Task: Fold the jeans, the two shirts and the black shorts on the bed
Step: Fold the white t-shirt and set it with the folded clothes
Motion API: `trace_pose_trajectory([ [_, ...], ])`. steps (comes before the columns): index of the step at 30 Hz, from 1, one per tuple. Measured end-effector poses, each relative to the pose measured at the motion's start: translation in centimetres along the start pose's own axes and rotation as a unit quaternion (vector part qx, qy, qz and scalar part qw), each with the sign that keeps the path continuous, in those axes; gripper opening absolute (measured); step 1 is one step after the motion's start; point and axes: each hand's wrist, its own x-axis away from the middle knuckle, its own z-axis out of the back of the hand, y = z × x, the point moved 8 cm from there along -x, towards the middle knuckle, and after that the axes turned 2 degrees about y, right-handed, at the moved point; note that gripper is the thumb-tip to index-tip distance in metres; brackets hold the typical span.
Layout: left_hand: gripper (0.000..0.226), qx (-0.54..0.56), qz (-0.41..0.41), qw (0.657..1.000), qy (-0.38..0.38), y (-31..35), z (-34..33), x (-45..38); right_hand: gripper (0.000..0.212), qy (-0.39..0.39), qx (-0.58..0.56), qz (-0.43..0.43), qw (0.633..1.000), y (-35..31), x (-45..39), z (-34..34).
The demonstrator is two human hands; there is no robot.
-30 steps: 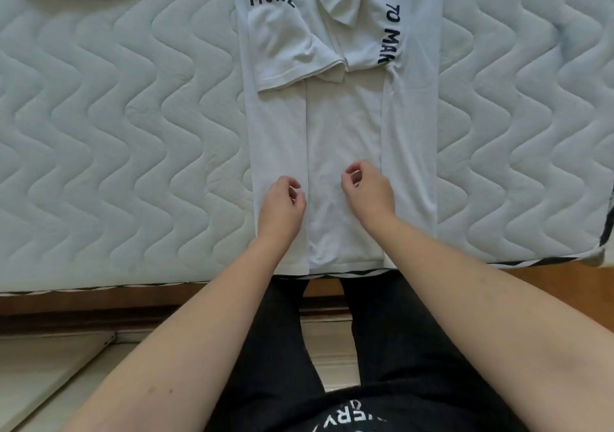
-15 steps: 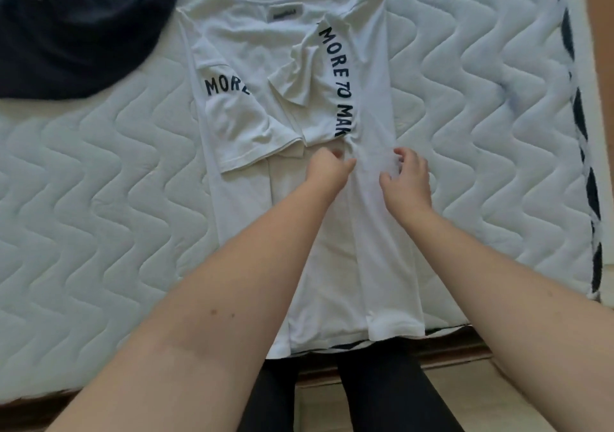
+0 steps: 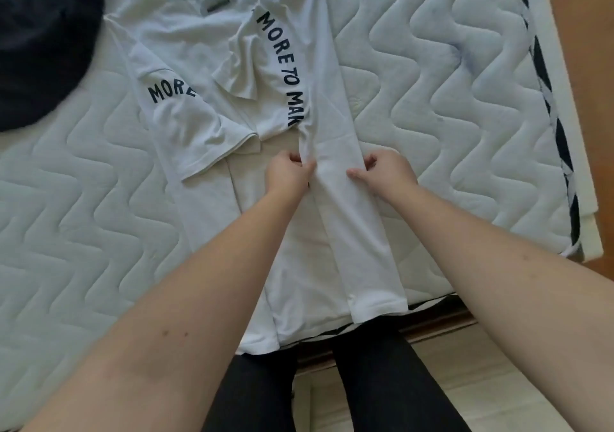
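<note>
Both hands, left hand (image 3: pixel 288 173) and right hand (image 3: pixel 385 173), pinch opposite edges of the white shirt (image 3: pixel 199 46)'s folded strip between them on the bed (image 3: pixel 448 99). I should keep tension even and the edges parallel.

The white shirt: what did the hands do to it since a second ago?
Both hands moved up from near the hem. The left hand and right hand now pinch the white shirt's right folded strip at its edges. The sleeves stayed folded in, and the dark garment stayed put.
</note>
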Motion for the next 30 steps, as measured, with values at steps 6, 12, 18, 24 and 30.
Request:
trace_pose_trajectory([
  [6,0.014,0.054,0.019,0.998,-0.041,-2.9,-2.0,2.5,0.034,-0.073,0.022,-0.025,0.997,2.9,3.4,-2.3],
  [12,0.01,0.077,0.026,0.996,-0.021,-3.9,-1.5,3.7,0.029,-0.06,-0.042,-0.052,0.996,6.7,7.0,-4.1],
  [18,0.026,0.056,0.062,0.991,-0.102,-7.8,-4.5,7.2,0.029,-0.073,-0.015,-0.054,0.996,6.9,8.5,-4.7],
  [24,0.034,0.064,0.079,0.988,-0.119,-11.0,-5.7,10.5,0.031,-0.035,-0.044,-0.056,0.997,8.7,10.9,-5.0],
  [30,0.033,-0.009,0.093,0.991,-0.092,-14.8,-6.1,12.9,0.029,-0.069,-0.04,-0.083,0.993,11.4,13.9,-6.0],
])
